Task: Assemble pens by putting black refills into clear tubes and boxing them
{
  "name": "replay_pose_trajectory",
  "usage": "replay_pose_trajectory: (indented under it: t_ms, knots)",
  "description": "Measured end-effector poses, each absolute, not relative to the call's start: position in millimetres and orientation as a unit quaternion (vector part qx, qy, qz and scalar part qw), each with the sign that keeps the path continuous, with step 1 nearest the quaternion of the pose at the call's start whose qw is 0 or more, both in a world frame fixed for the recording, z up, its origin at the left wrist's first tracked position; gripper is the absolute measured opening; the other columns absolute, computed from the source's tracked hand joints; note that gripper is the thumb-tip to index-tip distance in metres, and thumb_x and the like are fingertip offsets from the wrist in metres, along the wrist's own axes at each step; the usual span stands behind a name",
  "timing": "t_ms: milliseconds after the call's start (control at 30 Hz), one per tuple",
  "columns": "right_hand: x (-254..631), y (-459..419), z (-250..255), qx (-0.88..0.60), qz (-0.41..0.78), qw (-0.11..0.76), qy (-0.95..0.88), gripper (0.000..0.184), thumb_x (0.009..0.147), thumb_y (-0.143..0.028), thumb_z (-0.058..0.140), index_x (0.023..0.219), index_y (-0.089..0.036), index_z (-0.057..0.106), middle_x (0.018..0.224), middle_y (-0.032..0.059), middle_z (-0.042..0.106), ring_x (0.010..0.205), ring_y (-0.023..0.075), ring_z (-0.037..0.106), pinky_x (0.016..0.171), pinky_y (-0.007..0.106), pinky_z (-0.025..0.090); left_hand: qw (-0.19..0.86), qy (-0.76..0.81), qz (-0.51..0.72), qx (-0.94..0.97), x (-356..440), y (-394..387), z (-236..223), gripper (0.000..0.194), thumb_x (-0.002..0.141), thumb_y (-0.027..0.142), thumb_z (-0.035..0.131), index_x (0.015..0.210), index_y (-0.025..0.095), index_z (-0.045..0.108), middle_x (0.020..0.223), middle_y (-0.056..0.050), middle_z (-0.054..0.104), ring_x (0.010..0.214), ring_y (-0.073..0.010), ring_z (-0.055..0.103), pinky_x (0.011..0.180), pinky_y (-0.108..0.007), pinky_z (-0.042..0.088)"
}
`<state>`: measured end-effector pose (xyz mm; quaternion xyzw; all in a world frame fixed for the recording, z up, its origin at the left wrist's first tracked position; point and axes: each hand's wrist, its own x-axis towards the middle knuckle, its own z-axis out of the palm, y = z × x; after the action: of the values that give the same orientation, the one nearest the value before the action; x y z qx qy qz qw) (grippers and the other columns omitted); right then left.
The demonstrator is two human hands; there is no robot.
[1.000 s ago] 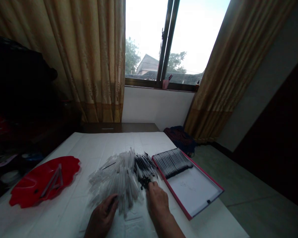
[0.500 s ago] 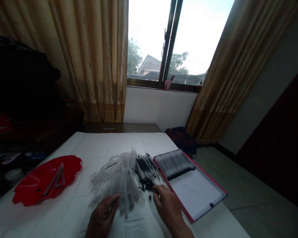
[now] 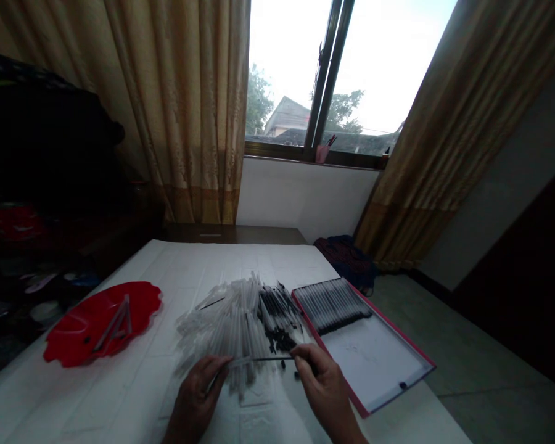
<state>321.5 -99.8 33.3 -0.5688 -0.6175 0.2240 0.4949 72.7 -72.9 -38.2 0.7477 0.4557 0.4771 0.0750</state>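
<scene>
My left hand pinches a clear pen barrel between thumb and fingers. My right hand grips the right end of a thin dark pen refill, whose left end meets the barrel; how deep it sits inside, I cannot tell. Just beyond my hands lies a heap of clear barrels. Against its right side are dark-tipped refills and small black pieces. A red-edged shallow box beside my right hand holds a row of assembled-looking pens at its far end.
On the table's left stands a red scalloped dish with a few clear pieces in it. Two small black bits lie near my right hand. A dark cloth bundle rests past the far right corner of the white table.
My right hand has lifted a dark refill from beside the black pieces and brought it level with the barrel in my left hand. The view has shifted slightly left.
</scene>
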Motion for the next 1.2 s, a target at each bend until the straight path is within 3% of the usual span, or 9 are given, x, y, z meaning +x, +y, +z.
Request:
replay_pose_trajectory:
  t_ms: [1200]
  knots:
    - [320, -91, 46, -0.563, 0.211, 0.442, -0.666, 0.019, 0.078, -0.02, 0.045, 0.074, -0.018, 0.064, 0.073, 0.0045, 0.067, 0.071, 0.0186, 0.064, 0.066, 0.025, 0.048, 0.069, 0.439, 0.455, 0.771, 76, -76, -33, 0.026, 0.093, 0.038, 0.046, 0.103, 0.027, 0.068, 0.089, -0.003, 0.073, 0.083, -0.0161, 0.07, 0.075, -0.024, 0.058]
